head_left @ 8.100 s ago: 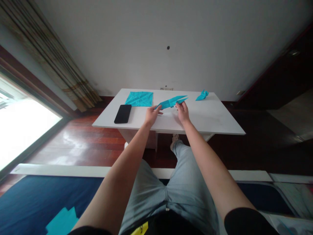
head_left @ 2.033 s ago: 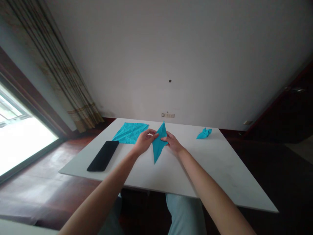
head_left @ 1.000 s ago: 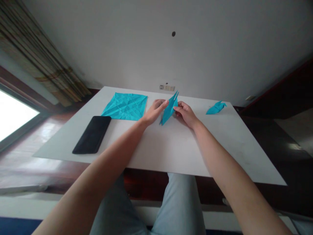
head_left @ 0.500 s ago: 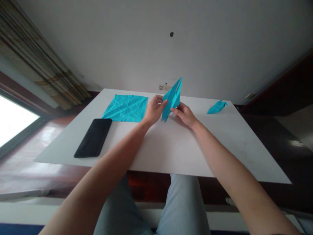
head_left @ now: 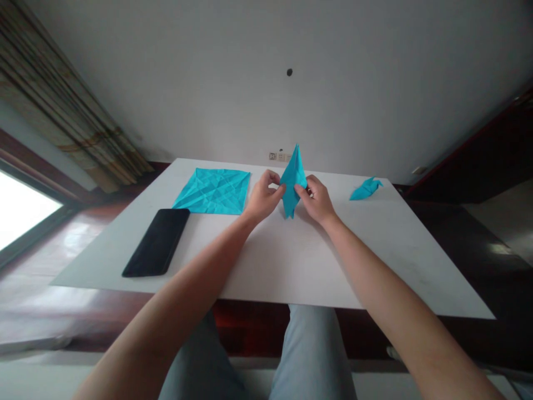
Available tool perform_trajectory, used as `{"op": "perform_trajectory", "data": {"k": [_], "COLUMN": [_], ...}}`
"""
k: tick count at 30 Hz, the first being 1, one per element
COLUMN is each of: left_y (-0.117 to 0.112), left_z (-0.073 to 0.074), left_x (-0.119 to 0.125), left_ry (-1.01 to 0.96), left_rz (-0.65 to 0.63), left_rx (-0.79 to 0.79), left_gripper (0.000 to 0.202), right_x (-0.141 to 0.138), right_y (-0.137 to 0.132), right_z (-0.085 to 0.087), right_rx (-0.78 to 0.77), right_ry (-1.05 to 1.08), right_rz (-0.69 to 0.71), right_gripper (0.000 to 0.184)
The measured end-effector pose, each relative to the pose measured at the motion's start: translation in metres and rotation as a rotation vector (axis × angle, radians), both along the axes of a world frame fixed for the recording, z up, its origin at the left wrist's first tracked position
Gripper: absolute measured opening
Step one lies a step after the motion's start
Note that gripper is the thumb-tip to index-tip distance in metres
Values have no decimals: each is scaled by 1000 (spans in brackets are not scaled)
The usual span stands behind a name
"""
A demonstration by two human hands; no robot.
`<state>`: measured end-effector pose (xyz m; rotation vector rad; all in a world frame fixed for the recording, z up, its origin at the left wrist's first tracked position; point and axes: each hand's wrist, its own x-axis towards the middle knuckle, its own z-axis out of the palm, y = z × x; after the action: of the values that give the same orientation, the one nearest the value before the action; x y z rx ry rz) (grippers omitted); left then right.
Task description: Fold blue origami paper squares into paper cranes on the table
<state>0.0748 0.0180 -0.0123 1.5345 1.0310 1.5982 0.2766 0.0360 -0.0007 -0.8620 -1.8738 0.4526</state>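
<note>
A narrow, pointed piece of folded turquoise paper [head_left: 292, 182] stands upright just above the white table [head_left: 291, 261], its tip pointing up. My left hand [head_left: 262, 197] pinches its left edge with thumb and fingers closed. From the other side my right hand [head_left: 317, 198] grips the right edge, fingers curled round it. Both hands meet at the paper's middle, near the table's far half.
A creased turquoise square sheet [head_left: 214, 190] lies flat at the far left. In front of it rests a black phone [head_left: 157, 249]. A small folded turquoise figure [head_left: 365, 189] sits at the far right. The white wall stands just behind the table; curtains hang at left.
The folded paper has been turned more upright and drawn slightly nearer, and both hands have closed in tighter on its middle. The view has shifted a little.
</note>
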Motion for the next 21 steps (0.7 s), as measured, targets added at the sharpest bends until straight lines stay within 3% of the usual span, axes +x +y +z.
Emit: {"op": "perform_trajectory", "data": {"k": [4, 8, 12, 15, 21], "left_y": [2, -1, -7, -10, -9], "left_z": [-1, 4, 11, 15, 16], "left_x": [0, -2, -5, -6, -3], "left_ry": [-53, -70, -29, 39, 41], "left_rz": [-35, -25, 14, 34, -38], "left_rx": [-30, -16, 33, 58, 44], "left_gripper": [28, 33, 41, 32, 36], "right_x": [-4, -5, -5, -4, -2], "right_y": [-8, -12, -15, -17, -17], "right_z": [6, 11, 14, 16, 16], "right_rx": [93, 84, 60, 92, 114], "right_ry": [-39, -16, -25, -38, 4], "right_rz": [35, 31, 19, 11, 47], "right_gripper": [39, 33, 38, 40, 41]}}
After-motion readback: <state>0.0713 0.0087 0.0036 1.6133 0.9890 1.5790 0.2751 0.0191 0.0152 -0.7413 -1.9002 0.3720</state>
